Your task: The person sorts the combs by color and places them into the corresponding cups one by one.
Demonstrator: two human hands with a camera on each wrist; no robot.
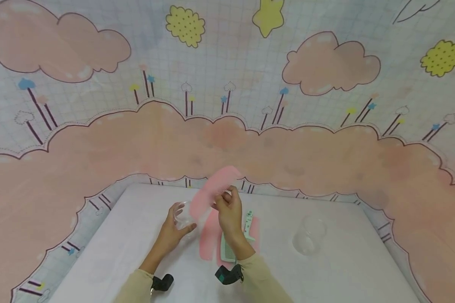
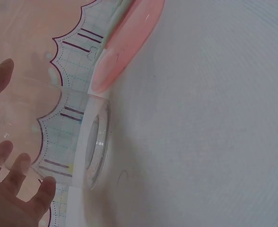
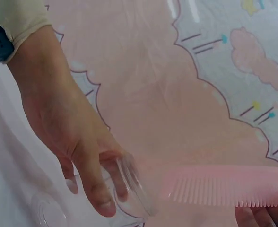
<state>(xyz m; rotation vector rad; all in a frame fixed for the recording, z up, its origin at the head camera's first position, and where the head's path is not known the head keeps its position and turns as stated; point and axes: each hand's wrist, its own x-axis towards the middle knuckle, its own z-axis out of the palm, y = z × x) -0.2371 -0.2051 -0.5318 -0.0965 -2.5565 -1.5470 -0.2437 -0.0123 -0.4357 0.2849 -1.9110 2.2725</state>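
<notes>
My left hand [image 1: 171, 229] holds a clear plastic cup [image 1: 183, 213], its fingers and thumb spread round the sides. In the left wrist view the cup's round base [image 2: 99, 144] faces the table, and its rim [image 3: 134, 184] shows by the fingers in the right wrist view. With its thumb and fingertips, my right hand [image 1: 230, 212] pinches a pink comb [image 1: 212, 191] by the toothed side. One end of this comb overlaps the cup in the head view. Below the right hand lie another pink comb [image 1: 209, 237] and a mint-green comb [image 1: 227, 249], partly hidden by the forearm.
More pink [image 1: 255, 229] shows flat beneath the green comb's handle [image 1: 248, 221]. Toward the right of the white table [image 1: 349, 261] stands clear plastic ware [image 1: 306, 243]. A patterned cloth [image 1: 307, 160] with clouds rises behind the table.
</notes>
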